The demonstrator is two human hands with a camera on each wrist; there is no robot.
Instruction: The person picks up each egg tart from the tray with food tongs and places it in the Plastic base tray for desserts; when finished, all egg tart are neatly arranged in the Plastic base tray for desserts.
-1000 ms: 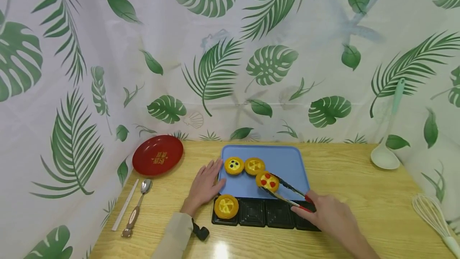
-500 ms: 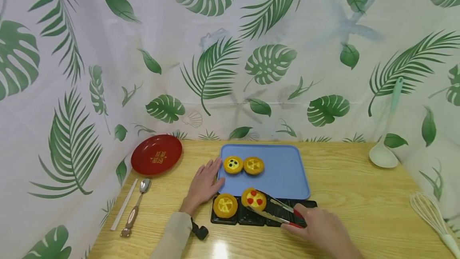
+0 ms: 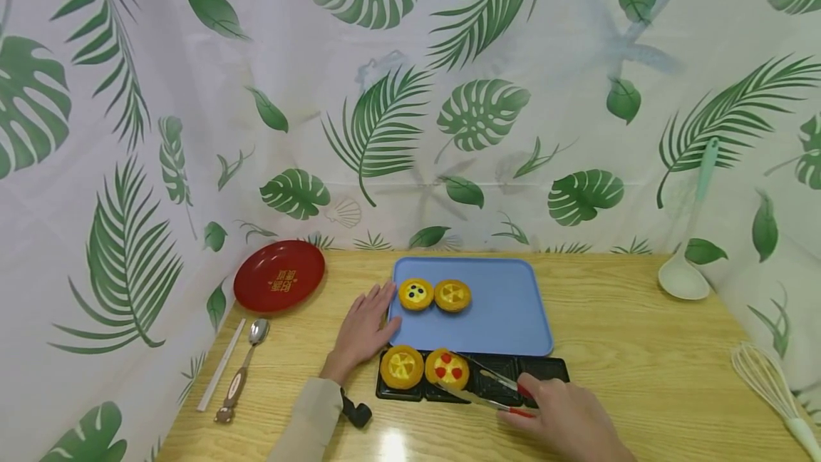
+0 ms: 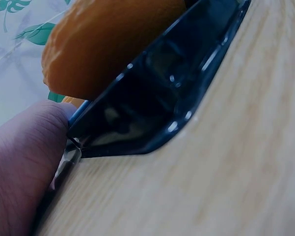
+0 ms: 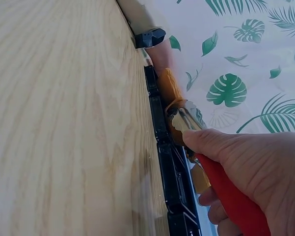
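Observation:
My right hand (image 3: 567,416) grips red-handled tongs (image 5: 230,196), whose metal tips reach to either side of a tart with red heart toppings (image 3: 447,369). That tart sits in the second compartment from the left of a black tray (image 3: 497,376). In the leftmost compartment is a tart with a yellow pattern (image 3: 402,367); its orange side fills the top of the left wrist view. My left hand (image 3: 360,334) lies with straight fingers at the left edge of a blue tray (image 3: 507,305). On the blue tray are a tart with dark dots (image 3: 416,294) and another yellow-patterned tart (image 3: 452,296).
A red plate (image 3: 279,276) stands at the back left, with a white chopstick-like stick (image 3: 221,366) and a spoon (image 3: 239,376) in front of it. To the right are a white ladle (image 3: 685,278) leaning on the leaf-print curtain and a whisk (image 3: 770,387).
The tongs have carried the heart-topped tart from the blue tray toward me and left, down into the black tray's second compartment. My left hand has stayed in place.

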